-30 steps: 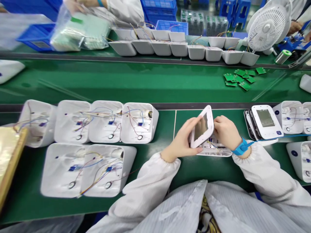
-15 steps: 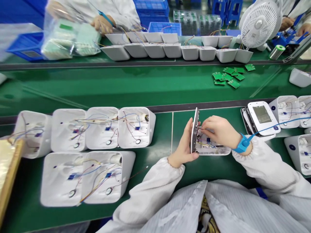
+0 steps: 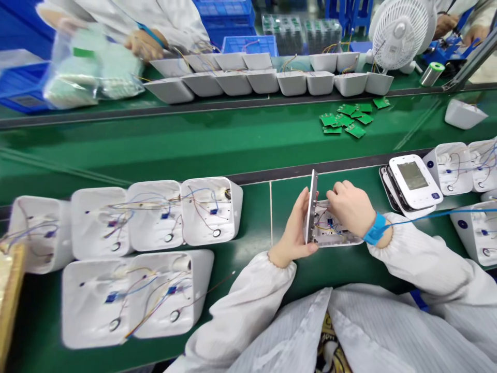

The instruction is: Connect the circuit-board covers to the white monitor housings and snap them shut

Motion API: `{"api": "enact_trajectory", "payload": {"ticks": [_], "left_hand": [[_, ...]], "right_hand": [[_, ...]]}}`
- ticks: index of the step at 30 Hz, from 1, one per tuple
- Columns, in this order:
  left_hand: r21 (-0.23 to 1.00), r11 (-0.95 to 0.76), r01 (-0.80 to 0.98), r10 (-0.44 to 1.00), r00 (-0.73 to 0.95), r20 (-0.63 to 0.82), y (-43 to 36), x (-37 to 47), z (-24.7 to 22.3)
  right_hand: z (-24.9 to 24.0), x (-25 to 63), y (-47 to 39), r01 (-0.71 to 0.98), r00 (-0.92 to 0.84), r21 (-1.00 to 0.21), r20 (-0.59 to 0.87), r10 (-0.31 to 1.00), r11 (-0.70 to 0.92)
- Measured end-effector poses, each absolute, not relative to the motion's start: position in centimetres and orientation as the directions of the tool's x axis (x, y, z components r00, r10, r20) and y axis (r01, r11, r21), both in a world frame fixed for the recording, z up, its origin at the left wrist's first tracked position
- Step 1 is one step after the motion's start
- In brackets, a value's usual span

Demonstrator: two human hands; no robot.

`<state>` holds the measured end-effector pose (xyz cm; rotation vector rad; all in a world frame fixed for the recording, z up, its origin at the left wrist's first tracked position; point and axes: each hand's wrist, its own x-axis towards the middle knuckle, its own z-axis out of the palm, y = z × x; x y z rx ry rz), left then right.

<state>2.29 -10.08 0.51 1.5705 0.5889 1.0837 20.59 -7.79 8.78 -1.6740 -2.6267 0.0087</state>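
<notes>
My left hand grips a thin panel, standing it on edge, fingers behind it and thumb at its lower corner. Beside the panel's right face lies an open white housing with thin coloured wires and a small blue part inside. Over the housing's upper right, my right hand is closed with curled fingers; whatever it may pinch is hidden. A blue wrist strap with a cord circles my right wrist. Right of that hand rests a stack of white panels, the top one with a grey display.
Wired white housings stand on the left and far right. Green circuit boards lie on the strip behind. Across it are a row of housings, a white fan, a solder spool and a co-worker's hand.
My right hand has drawn back from the panel's face and its fingers are more curled. My left hand still holds the panel upright. The whole view has shifted slightly.
</notes>
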Motion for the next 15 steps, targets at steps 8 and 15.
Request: {"api": "enact_trajectory", "payload": {"ticks": [8, 15], "left_hand": [[0.91, -0.369, -0.189, 0.792, 0.449, 0.414, -8.8, 2.9, -1.3], [0.948, -0.281, -0.149, 0.844, 0.431, 0.318, -8.9, 2.6, -2.9]], "right_hand": [[8.1, 21.4, -7.3, 0.864, -0.498, -0.095, -0.009, 0.867, 0.495], [7.1, 22.0, -7.0, 0.838, -0.487, -0.227, 0.099, 0.868, 0.496]]}}
